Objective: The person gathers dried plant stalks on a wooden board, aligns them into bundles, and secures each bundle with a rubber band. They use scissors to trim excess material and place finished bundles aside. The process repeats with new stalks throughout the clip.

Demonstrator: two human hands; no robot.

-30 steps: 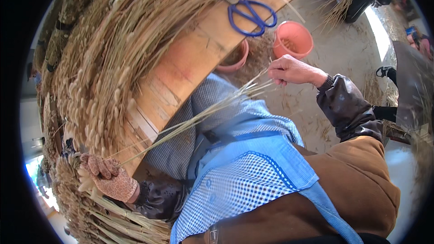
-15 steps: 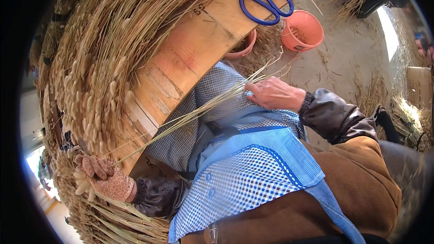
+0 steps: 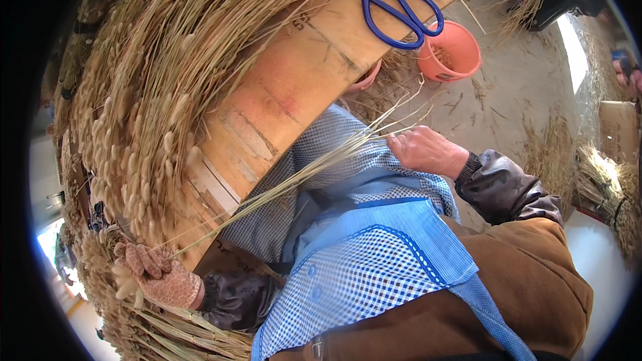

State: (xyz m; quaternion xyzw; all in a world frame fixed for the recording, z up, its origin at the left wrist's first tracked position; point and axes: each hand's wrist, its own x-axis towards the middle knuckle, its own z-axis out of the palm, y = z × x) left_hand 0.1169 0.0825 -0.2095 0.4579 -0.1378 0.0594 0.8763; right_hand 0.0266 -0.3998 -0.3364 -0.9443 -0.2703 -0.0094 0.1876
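My left hand, in a patterned tan glove, is closed around the fluffy-head end of a thin bunch of dried grass stems. The stems slant up and right across my lap to loose, splayed tips. My bare right hand pinches beside those tips, with a fine stem at its fingertips; how many stems it grips is hard to make out. A thick heap of dried bunny-tail-like grass lies over the wooden board. Blue-handled scissors rest at the board's far right edge.
A pink bucket with scraps inside stands on the floor beyond the board; another pink container shows partly under the edge. Bundled straw and a cardboard box are at the right. Another person holds stems at upper right.
My right hand has shifted a little right and down, away from the main bunch of stem tips. My left hand keeps its hold on the bunch. The view has moved slightly.
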